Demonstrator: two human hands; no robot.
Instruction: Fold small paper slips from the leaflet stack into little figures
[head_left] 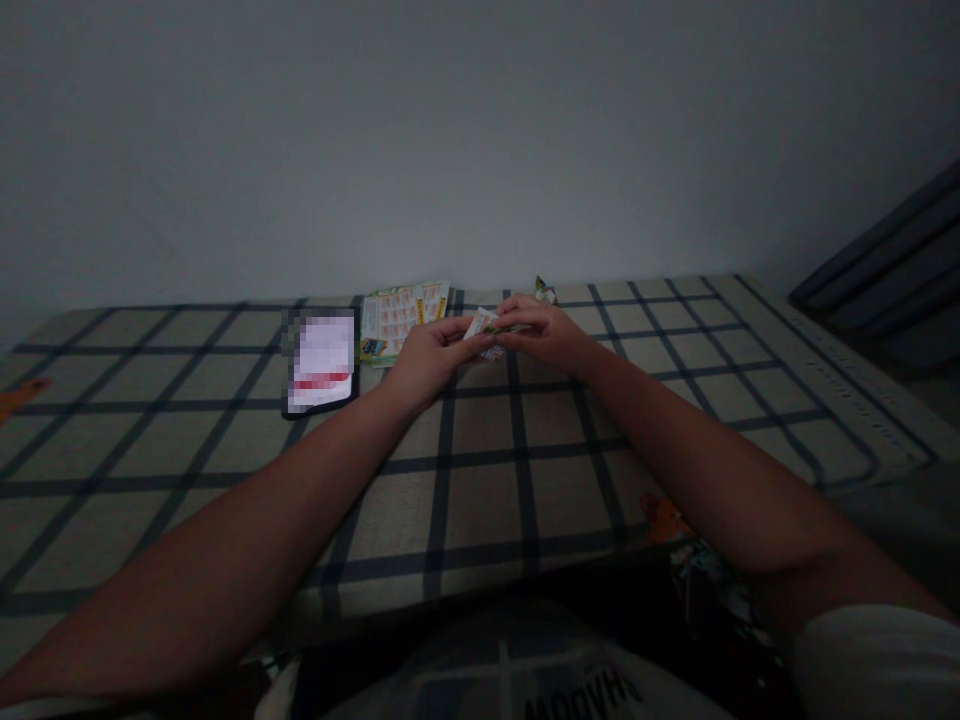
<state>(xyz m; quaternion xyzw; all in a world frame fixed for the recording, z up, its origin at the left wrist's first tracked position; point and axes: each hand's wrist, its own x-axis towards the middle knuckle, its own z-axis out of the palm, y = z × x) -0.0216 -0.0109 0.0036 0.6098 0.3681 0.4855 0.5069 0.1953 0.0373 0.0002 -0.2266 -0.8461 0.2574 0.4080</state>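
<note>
Over the checked tablecloth, my left hand (433, 352) pinches a small printed paper piece (480, 322) between thumb and fingers. My right hand (541, 330) meets it from the other side, its fingertips closed on the same piece. White paper with print shows between the hands; its lower part and whatever is under my fingers are partly hidden. Just left of my left hand lies a stack of printed sheets (401, 312) with rows of red and yellow print. A small crumpled green and white scrap (545, 291) sits behind my right hand.
A phone (322, 360) with a lit, partly blurred screen lies left of the sheets. The checked cloth (480, 500) covers the table, which meets a plain wall (480, 140) at the back. Dark folded fabric (892, 240) hangs at the right.
</note>
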